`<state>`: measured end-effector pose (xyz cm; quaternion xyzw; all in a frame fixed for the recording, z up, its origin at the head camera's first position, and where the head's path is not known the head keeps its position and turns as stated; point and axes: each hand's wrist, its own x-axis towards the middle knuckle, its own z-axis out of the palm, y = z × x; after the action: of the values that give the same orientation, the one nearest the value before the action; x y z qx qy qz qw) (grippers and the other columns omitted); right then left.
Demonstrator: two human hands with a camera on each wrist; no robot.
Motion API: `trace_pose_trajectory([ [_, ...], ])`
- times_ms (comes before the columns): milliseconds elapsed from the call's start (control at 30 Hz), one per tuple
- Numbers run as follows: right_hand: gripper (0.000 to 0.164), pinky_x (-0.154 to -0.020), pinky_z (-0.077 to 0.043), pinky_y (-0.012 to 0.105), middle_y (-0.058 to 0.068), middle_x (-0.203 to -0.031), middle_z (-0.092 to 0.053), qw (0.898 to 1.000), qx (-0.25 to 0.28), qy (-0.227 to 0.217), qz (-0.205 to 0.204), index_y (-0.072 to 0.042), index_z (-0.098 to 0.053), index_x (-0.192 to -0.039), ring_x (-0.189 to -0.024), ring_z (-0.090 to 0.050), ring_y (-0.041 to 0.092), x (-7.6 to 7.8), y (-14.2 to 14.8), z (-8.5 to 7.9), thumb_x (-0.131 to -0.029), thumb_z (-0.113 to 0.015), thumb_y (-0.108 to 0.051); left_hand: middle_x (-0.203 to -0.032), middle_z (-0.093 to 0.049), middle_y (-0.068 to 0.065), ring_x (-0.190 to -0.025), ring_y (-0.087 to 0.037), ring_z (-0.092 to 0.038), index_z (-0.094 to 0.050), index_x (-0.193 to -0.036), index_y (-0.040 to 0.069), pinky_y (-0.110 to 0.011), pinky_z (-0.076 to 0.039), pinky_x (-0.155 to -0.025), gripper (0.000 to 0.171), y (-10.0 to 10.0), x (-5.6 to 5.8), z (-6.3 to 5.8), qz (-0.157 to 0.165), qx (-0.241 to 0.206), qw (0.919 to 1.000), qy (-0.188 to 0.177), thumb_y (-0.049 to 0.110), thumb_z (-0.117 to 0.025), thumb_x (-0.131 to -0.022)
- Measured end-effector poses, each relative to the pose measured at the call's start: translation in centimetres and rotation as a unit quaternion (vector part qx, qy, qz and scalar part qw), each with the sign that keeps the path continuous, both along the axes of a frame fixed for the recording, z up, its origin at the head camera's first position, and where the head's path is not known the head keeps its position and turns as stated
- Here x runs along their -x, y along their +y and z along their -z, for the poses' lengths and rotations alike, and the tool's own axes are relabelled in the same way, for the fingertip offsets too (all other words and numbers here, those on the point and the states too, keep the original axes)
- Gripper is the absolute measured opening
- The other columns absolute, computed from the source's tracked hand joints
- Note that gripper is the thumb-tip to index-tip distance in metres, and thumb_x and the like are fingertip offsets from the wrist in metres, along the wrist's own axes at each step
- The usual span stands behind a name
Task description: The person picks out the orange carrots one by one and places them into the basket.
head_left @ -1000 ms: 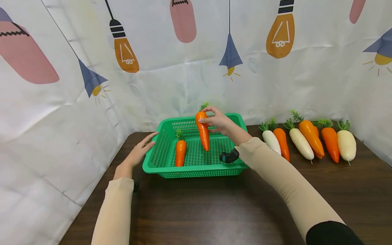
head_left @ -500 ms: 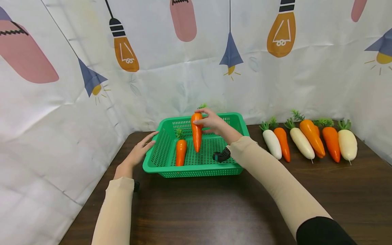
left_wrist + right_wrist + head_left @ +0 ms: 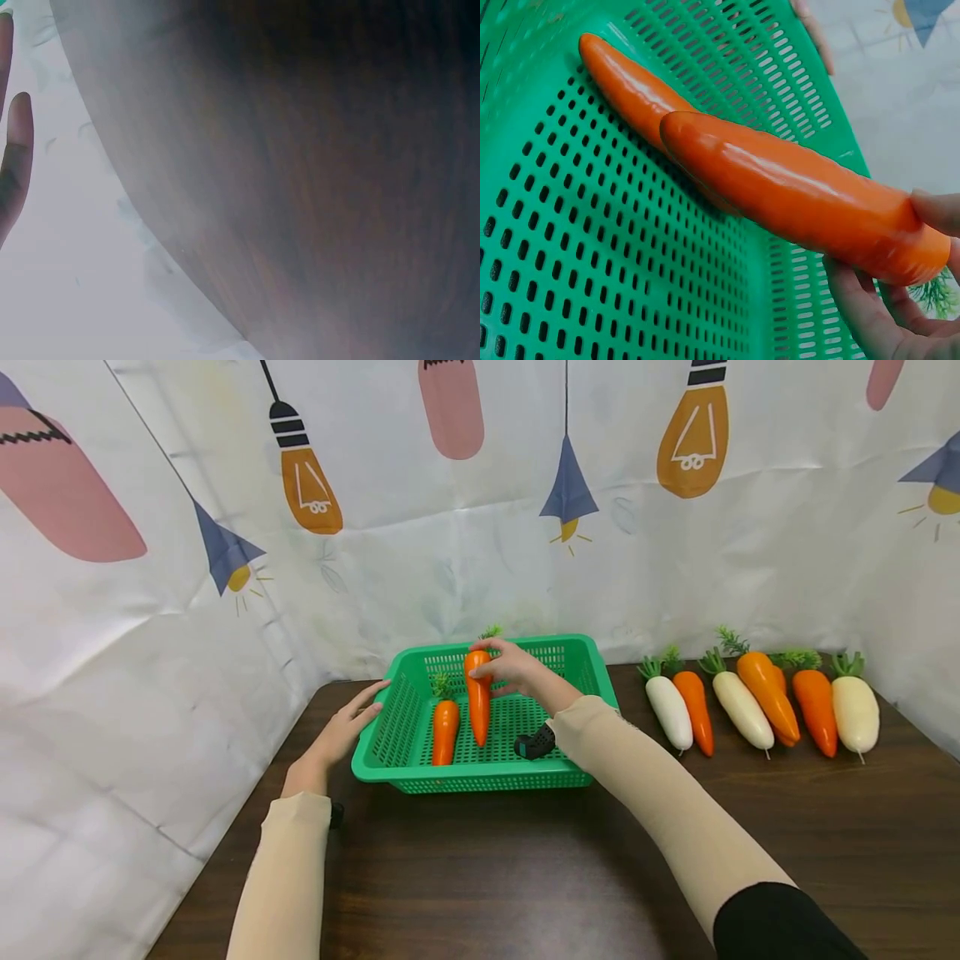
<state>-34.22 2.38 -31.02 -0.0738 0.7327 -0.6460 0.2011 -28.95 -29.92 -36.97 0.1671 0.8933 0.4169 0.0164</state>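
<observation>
- Leftward and lower than a second ago, the held carrot (image 3: 478, 706) has moved toward the second carrot (image 3: 446, 732), along with the right hand (image 3: 512, 667).
- Right hand's grip: thumb and fingers pinch the held carrot near its leafy top.
- That carrot hangs tip down inside the green basket (image 3: 491, 772); whether its tip touches the basket floor I cannot tell.
- Second carrot lies in the basket's left part, leaves toward the far side.
- Left hand (image 3: 335, 737) grasps nothing; its extended fingers rest at the basket's left rim.
- On the dark table (image 3: 480, 868), right of the basket, white radishes (image 3: 744, 708) and other carrots (image 3: 815, 712) lie in a row, leaves to the far side.
- Behind the table hangs a pale cloth (image 3: 465, 568) printed with lamps and bulbs.
</observation>
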Motion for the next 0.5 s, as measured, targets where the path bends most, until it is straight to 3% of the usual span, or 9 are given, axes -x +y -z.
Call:
trace_pose_trajectory([
  [500,0.057,-0.099,-0.052,0.055,0.022,-0.144,-0.049,0.999,-0.044,0.0,-0.026,-0.011,-0.051,-0.152,-0.125,-0.057,0.04,0.6,-0.9,1.2,-0.098,-0.068,0.0,-0.169,-0.014,-0.019,-0.143,-0.055,-0.029,-0.025,-0.165,0.022,-0.077,-0.027,-0.107,0.057,-0.1,0.0,0.1,-0.001,0.005,1.0,0.007,0.039,-0.038,-0.113],
])
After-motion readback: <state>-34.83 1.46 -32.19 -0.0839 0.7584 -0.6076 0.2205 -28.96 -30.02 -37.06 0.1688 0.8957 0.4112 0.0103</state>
